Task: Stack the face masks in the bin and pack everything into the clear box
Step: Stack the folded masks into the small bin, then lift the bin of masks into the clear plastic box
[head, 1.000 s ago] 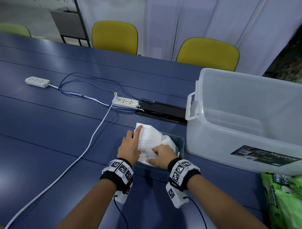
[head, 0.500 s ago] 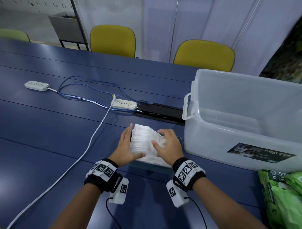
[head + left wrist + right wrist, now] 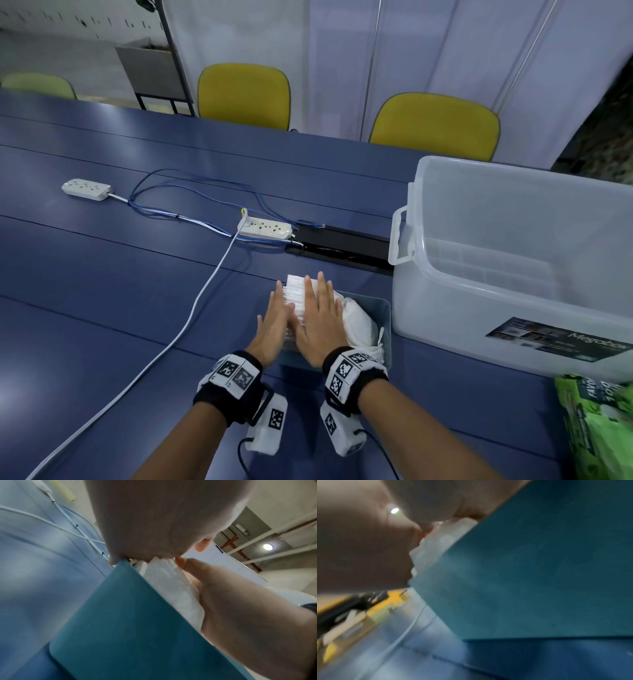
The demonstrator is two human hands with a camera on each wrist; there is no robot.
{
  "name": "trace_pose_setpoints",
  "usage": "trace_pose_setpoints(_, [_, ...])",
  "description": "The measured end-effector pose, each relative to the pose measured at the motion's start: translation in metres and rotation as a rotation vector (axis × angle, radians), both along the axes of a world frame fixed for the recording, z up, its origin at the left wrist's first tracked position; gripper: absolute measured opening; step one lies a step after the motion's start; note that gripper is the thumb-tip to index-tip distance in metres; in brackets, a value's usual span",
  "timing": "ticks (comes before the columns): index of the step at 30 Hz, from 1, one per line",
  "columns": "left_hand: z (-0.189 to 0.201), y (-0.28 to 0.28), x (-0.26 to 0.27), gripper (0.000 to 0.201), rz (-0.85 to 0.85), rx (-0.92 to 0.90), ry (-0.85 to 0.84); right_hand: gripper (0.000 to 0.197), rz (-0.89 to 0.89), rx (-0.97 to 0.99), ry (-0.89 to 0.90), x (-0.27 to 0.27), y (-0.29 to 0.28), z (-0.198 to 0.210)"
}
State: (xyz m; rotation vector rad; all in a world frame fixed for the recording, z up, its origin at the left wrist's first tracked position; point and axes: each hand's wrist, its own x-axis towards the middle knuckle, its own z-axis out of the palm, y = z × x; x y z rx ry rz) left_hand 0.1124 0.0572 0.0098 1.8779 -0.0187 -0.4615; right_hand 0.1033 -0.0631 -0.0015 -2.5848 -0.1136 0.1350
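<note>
A stack of white face masks (image 3: 295,292) stands on edge in a small teal bin (image 3: 384,320) on the blue table. My left hand (image 3: 277,318) lies flat with straight fingers against the stack's left side. My right hand (image 3: 322,315) lies flat on the stack's top and right side. The stack is squeezed between both palms. More white masks (image 3: 359,323) lie loosely in the bin's right part. In the left wrist view the masks (image 3: 164,577) show above the bin's wall (image 3: 130,628). The right wrist view shows the bin (image 3: 539,574) and masks (image 3: 435,543), blurred. The clear box (image 3: 513,260) stands to the right.
Two white power strips (image 3: 265,229) (image 3: 86,189) with white and blue cables lie on the table beyond the bin. A black cable hatch (image 3: 342,241) sits behind it. A green packet (image 3: 599,425) lies at the right near edge. Yellow chairs (image 3: 435,126) stand across the table.
Both hands went from curled around the mask bundle to flat with straight fingers pressing its sides. The bundle now stands straighter in the bin's left part.
</note>
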Motion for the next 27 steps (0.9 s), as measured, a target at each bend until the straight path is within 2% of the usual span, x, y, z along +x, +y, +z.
trace_pose_setpoints(3, [0.012,-0.004,0.001,0.086,-0.095,0.018,-0.032,0.073,0.006,0.175,0.176,0.010,-0.010,0.018])
trace_pose_setpoints(5, [0.016,-0.001,0.003,0.088,-0.105,-0.057,-0.020,0.063,-0.017,0.445,0.249,0.012,-0.024,0.034])
trace_pose_setpoints(7, [0.000,0.009,0.010,0.091,-0.034,-0.117,0.017,0.057,-0.091,0.616,0.139,0.004,-0.044,0.047])
trace_pose_setpoints(8, [-0.019,0.017,0.018,0.090,0.023,-0.136,0.031,0.050,-0.168,0.592,0.028,-0.003,-0.056,0.050])
trace_pose_setpoints(10, [-0.060,0.032,0.027,0.091,0.146,-0.168,0.084,0.035,-0.339,0.387,-0.148,-0.018,-0.079,0.046])
trace_pose_setpoints(12, [-0.037,0.024,0.019,0.081,0.225,-0.185,0.147,0.031,-0.395,0.106,-0.116,-0.035,-0.098,0.040])
trace_pose_setpoints(14, [-0.003,0.008,0.007,0.058,0.215,-0.151,0.193,0.036,-0.416,-0.046,0.070,-0.049,-0.111,0.029])
trace_pose_setpoints(16, [-0.001,0.002,0.003,0.051,0.186,-0.161,0.217,0.041,-0.436,-0.018,0.265,-0.055,-0.116,0.018])
trace_pose_setpoints(19, [0.001,-0.003,0.002,0.050,0.242,-0.184,0.193,0.023,-0.382,0.061,0.389,-0.053,-0.109,0.017])
trace_pose_setpoints(21, [0.002,-0.003,0.002,0.056,0.284,-0.211,0.162,0.013,-0.361,0.078,0.383,-0.053,-0.104,0.024])
trace_pose_setpoints(23, [0.010,-0.003,-0.001,0.063,0.287,-0.262,0.116,0.015,-0.351,0.122,0.349,-0.057,-0.104,0.035])
trace_pose_setpoints(27, [0.047,0.006,-0.014,0.051,0.295,-0.379,-0.025,0.020,-0.269,0.043,0.159,-0.071,-0.106,0.072])
